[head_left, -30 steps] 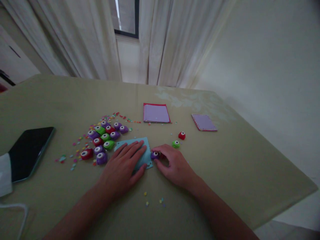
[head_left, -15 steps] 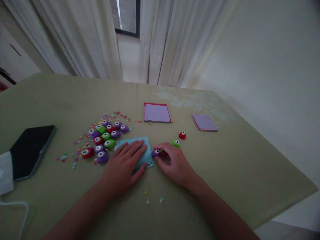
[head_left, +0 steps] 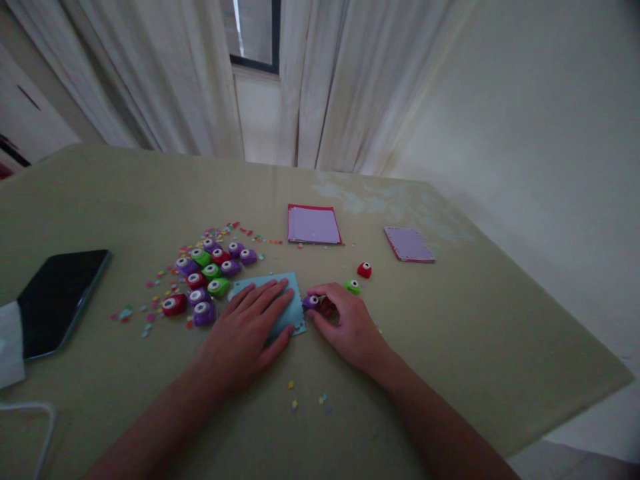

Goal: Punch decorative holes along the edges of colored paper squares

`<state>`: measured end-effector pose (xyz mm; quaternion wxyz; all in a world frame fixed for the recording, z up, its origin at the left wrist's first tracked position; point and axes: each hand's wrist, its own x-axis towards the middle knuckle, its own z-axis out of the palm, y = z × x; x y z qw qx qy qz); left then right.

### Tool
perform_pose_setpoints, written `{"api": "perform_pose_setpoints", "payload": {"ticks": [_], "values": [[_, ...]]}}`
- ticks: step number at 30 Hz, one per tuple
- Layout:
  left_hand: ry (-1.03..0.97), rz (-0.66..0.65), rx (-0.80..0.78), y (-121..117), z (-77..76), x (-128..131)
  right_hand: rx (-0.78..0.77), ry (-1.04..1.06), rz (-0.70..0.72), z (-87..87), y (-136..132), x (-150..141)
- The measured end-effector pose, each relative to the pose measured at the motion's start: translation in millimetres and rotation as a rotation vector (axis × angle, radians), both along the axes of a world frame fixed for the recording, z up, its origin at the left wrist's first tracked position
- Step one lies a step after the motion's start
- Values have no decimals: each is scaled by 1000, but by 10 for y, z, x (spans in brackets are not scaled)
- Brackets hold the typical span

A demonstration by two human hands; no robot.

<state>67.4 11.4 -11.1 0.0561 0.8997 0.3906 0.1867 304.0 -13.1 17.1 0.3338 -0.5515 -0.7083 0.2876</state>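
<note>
My left hand (head_left: 250, 327) lies flat with fingers spread on a light blue square of paper (head_left: 299, 307), pressing it to the table. Small holes run along the paper's right edge. My right hand (head_left: 353, 327) grips a small purple craft punch (head_left: 313, 302) with a white round button between thumb and fingers, right at that edge. Whether the paper sits inside its slot is hard to see. Just beyond my right hand stand a green craft punch (head_left: 353, 287) and a red craft punch (head_left: 365, 270).
Several purple, green and red craft punches (head_left: 211, 271) cluster at left among colourful paper cutouts (head_left: 160, 275). Purple sheets on red ones (head_left: 314, 225) lie at the back, with a smaller purple square (head_left: 410, 245) rightward. A dark tablet (head_left: 60, 303) and white cable (head_left: 47, 427) are far left.
Both hands stay almost in place. The right thumb has shifted slightly on the purple craft punch, and its white button shows more fully. The paper has not visibly moved.
</note>
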Motion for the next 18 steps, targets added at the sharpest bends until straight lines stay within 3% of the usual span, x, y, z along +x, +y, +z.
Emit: {"api": "perform_pose_setpoints", "payload": {"ticks": [18], "values": [[4, 11, 8, 4, -8, -8, -7, -10, 99, 56, -17, 17]]}}
